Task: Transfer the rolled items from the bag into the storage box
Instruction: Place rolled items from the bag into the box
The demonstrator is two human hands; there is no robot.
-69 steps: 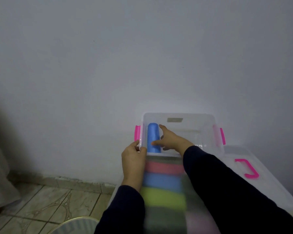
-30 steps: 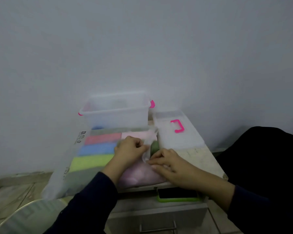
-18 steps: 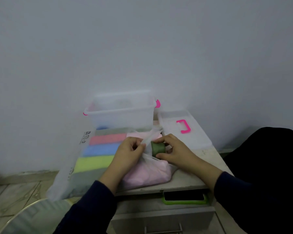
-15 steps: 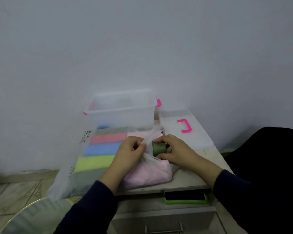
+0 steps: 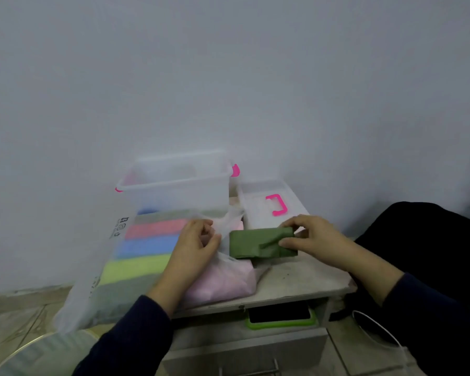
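Right hand (image 5: 314, 241) is pinching the right end of the dark green roll (image 5: 261, 244) between thumb and fingers, holding it level just outside the bag's mouth; left hand (image 5: 194, 244) is gripping the bag (image 5: 101, 270) at its opening edge, fingers curled round the thin plastic. Bag is lying on the tabletop (image 5: 296, 280) at 9 o'clock from the roll, showing pink, blue, lime and grey rolls through its side, with a pale pink one (image 5: 223, 283) under the left wrist. Storage box (image 5: 174, 188) is standing open at 11 o'clock from the roll, its lid (image 5: 266, 204) lying beside it at 12 o'clock.
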